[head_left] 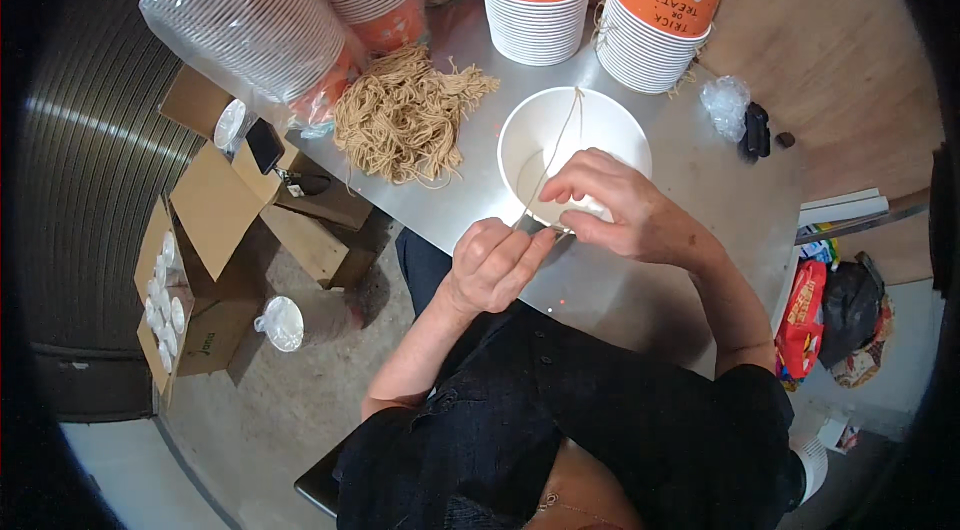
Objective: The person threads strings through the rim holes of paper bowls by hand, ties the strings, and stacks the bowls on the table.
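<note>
A paper bucket [518, 135], white inside, stands on the metal table in front of me. A thin tan string [553, 158] runs from its far rim across the opening to the near rim. My left hand [500, 265] is closed at the near rim, pinching the string's near end. Over the bucket's near right side is my right hand [630, 210], its fingers curled and its thumb apart from them. Its fingertips are close to the string; whether they touch it I cannot tell. A loose heap of tan strings [405, 115] lies left of the bucket.
Bagged stacks of paper buckets [250, 15] stand at the back left. Two stacks of orange-and-white buckets [540, 20] stand behind the bucket. A crumpled plastic bag [725, 105] lies at the right. On the floor at left, an open cardboard box [215, 330] holds several white rolls.
</note>
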Motion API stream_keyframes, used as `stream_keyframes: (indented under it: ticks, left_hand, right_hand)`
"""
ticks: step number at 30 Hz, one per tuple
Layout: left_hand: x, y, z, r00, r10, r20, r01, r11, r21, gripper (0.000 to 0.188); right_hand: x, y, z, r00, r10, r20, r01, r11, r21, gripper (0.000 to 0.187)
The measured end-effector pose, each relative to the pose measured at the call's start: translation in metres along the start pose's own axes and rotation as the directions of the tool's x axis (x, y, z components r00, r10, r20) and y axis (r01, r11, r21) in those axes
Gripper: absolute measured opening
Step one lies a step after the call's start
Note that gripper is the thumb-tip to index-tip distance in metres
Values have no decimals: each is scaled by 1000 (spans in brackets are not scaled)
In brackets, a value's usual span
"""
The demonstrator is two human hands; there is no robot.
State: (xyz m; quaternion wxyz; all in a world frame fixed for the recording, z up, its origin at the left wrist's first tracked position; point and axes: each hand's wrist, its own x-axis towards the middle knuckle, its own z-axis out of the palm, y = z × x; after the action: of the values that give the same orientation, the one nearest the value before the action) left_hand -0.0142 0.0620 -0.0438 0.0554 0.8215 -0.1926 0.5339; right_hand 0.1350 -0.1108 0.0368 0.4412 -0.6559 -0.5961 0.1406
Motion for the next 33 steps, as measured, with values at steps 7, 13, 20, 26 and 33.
stream_keyframes:
  ticks: [7, 13, 20, 26, 33]
  left_hand:
    - [0, 3, -3, 994, -97, 41, 101, 990, -103, 41]
    - [-1, 6, 0, 986, -168, 20, 169, 972, -162, 40]
    - [3, 6, 0, 985, -172, 0, 170, 976, -136, 40]
    - [4, 8, -1, 960, -280, 16, 276, 933, -231, 36]
    - [8, 14, -3, 785, -572, 240, 598, 597, -534, 19]
  right_hand:
    - [2, 0, -3, 991, -125, 57, 131, 984, -120, 13]
    - [-3, -9, 7, 990, 120, -69, -115, 991, 66, 15]
    - [0, 0, 7, 988, -149, -49, 139, 978, -157, 12]
    - [-1, -3, 9, 992, -95, -78, 84, 988, -126, 10]
    - [-1, -11, 13, 989, 53, -135, -55, 998, -13, 12]
